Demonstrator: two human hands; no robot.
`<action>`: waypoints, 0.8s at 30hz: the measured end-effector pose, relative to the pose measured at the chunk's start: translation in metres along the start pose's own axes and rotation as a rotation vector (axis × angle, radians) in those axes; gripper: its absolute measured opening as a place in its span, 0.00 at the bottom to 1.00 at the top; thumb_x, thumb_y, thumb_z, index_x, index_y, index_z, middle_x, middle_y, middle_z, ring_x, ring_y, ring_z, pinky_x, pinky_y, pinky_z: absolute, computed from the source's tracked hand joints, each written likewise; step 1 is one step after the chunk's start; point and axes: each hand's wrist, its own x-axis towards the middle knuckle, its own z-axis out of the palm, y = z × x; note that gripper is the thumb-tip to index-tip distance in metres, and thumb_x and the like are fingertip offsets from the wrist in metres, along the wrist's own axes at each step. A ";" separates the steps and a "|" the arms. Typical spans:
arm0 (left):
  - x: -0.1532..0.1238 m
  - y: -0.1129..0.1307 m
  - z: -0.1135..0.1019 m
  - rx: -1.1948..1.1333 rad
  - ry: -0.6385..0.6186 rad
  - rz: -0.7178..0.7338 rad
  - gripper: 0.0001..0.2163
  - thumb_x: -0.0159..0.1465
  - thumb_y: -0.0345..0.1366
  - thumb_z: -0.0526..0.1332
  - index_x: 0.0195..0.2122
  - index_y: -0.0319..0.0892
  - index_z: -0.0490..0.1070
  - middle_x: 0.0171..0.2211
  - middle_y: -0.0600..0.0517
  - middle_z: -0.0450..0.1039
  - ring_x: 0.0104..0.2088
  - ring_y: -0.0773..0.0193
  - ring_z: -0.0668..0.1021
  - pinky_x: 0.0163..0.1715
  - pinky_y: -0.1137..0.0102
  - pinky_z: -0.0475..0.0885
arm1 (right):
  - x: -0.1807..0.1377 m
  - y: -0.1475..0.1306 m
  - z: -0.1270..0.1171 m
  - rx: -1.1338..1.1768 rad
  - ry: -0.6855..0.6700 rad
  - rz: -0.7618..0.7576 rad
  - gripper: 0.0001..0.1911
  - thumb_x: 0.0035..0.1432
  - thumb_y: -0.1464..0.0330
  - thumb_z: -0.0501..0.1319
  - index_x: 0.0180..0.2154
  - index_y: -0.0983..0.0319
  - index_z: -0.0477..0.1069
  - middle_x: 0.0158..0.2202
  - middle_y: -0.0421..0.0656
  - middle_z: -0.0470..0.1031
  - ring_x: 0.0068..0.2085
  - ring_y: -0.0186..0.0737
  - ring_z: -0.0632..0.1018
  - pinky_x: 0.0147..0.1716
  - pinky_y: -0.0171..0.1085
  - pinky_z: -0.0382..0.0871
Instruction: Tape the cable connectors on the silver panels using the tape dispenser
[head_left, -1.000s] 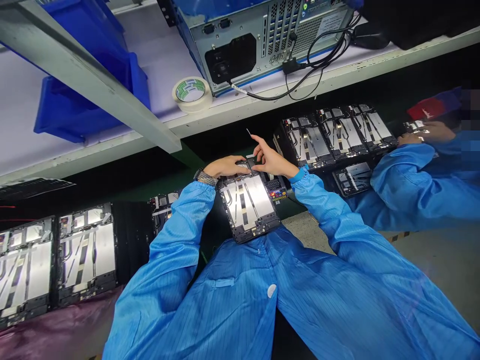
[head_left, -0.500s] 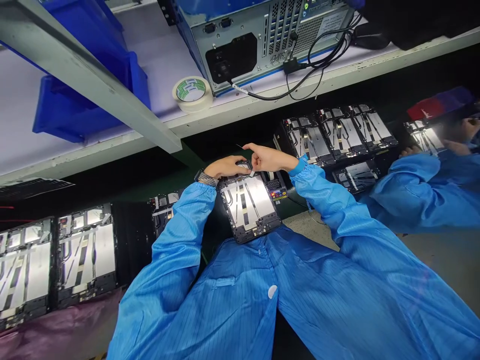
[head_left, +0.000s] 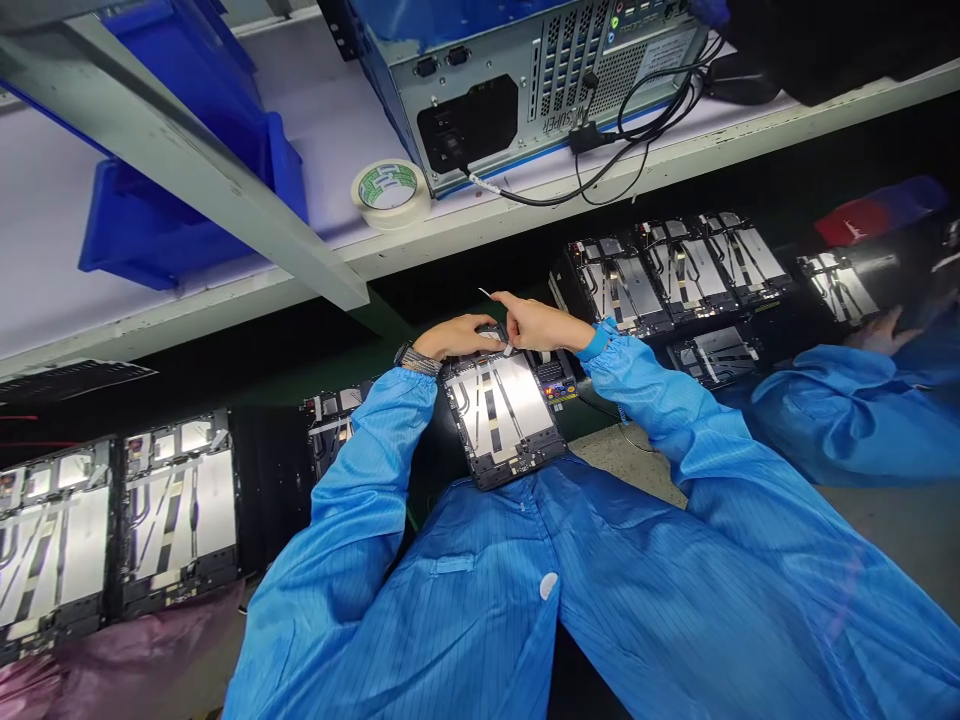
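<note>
An opened tablet (head_left: 517, 405) with bare silver plates, black strips and a dark frame lies tilted in front of my lap. My left hand (head_left: 457, 335) reaches over its upper left edge and holds it there, thumb and fingers curved toward the connectors at the top. Beside it my right hand (head_left: 536, 322) is closed in a pinch above the tablet's upper edge. A small white tab (head_left: 508, 350) shows below the right fingers. A thin pale strip (head_left: 485, 293) sticks out past the index finger; whether the two are one piece is hidden by the hand.
A small device with a lit display (head_left: 559, 390) sits right of the tablet. More opened tablets (head_left: 180, 510) stand at left, others (head_left: 686, 265) at right. A co-worker's blue sleeve (head_left: 855, 410) is far right. Above, a shelf holds a tape roll (head_left: 394, 195), a computer case (head_left: 525, 130) and blue bins (head_left: 195, 220).
The whole view has shifted slightly right and down. My hands keep nearly the same pose on the tablet. At far right, the co-worker's arm and hand have moved away from their tablet.
</note>
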 end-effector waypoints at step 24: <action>-0.004 0.001 0.000 0.018 -0.028 0.050 0.35 0.60 0.66 0.65 0.61 0.47 0.74 0.59 0.48 0.80 0.55 0.52 0.82 0.51 0.68 0.75 | -0.019 0.041 0.024 0.576 0.320 0.211 0.56 0.58 0.59 0.72 0.77 0.55 0.43 0.40 0.37 0.73 0.30 0.34 0.73 0.27 0.34 0.71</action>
